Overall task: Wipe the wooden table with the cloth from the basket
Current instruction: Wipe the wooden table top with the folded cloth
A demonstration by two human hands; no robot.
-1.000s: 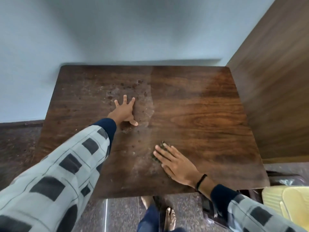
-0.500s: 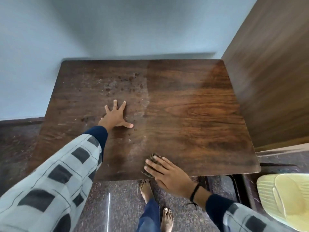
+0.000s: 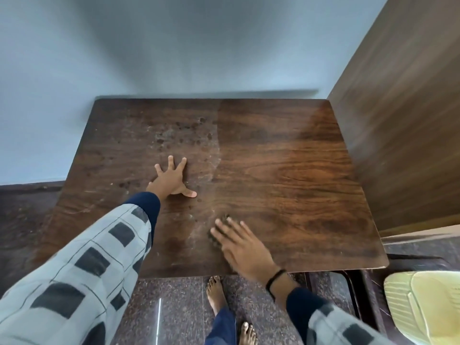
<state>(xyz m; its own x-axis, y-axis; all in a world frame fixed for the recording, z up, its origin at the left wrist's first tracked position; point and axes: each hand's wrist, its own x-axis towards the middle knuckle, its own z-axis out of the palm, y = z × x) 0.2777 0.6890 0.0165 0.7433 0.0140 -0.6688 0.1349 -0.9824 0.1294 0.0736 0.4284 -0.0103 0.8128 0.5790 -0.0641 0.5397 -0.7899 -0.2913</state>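
A pale blue-grey wall point(image 3: 174, 58) is seen at the far side, a wooden panel point(image 3: 410, 120) at the right, and a speckled stone floor point(image 3: 181, 307) below. The wooden surface point(image 3: 286, 183) is divided down the middle, from far to near: the right half is glossy, the left half is dulled by dust and dark specks. The left hand point(image 3: 171, 179) is laid flat on the dusty half, fingers spread, with nothing held. The right hand point(image 3: 242, 245) is pressed flat, fingers straight, on the dark cloth point(image 3: 213, 241) at the near end of that border; only the cloth's edge is shown past the fingers. The unwiped part is judged to lie left and far of the cloth, so the coming stroke is best carried that way.
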